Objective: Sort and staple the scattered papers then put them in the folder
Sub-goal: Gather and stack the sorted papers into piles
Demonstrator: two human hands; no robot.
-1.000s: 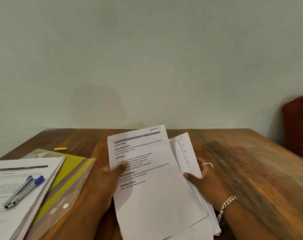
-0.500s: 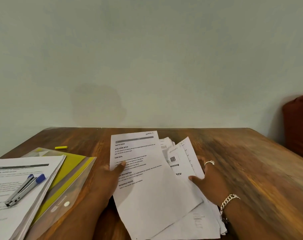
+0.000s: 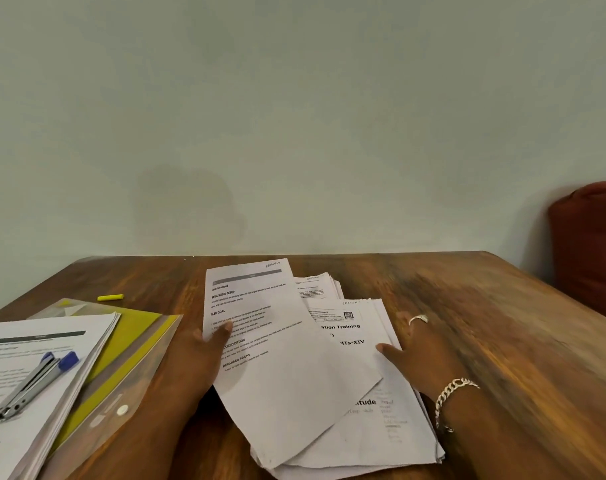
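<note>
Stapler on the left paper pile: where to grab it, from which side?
Judging by its pose, pinch the stapler across its long sides at mid-body, coming from above. It lies flat and diagonal on the left paper stack, nothing flanking it.

A plain pale green-grey wall with a faint darker patch rises behind the wooden counter; a rust-red cushion sits at right

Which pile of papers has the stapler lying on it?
The left pile, lying over the yellow folder. The stapler rests on it; the middle pile lies under both hands.
</note>
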